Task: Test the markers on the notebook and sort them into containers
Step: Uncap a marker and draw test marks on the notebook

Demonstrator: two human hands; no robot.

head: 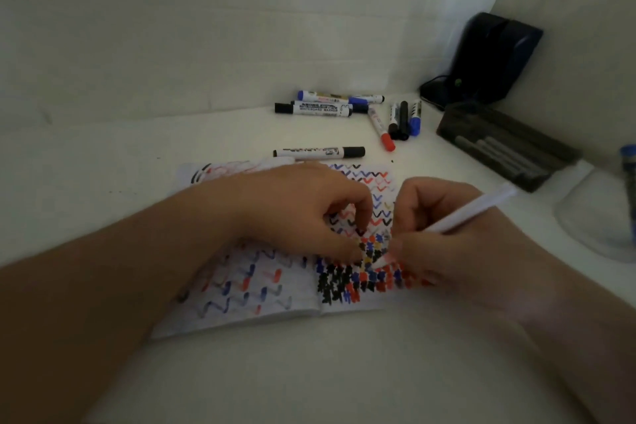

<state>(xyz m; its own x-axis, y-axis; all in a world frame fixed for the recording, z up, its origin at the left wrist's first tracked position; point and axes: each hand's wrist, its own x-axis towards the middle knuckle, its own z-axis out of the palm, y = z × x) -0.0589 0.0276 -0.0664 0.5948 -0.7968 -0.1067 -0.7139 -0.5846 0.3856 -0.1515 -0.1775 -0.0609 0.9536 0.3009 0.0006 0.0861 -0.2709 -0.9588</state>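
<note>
Pinched in my right hand (444, 237), the marker (457, 217) has its tip on the notebook (241, 306), mid-page. Left hand (303, 213) holds nothing, fingers pressing the paper. If they lift, I reckon the page slides and the test mark smears.
</note>
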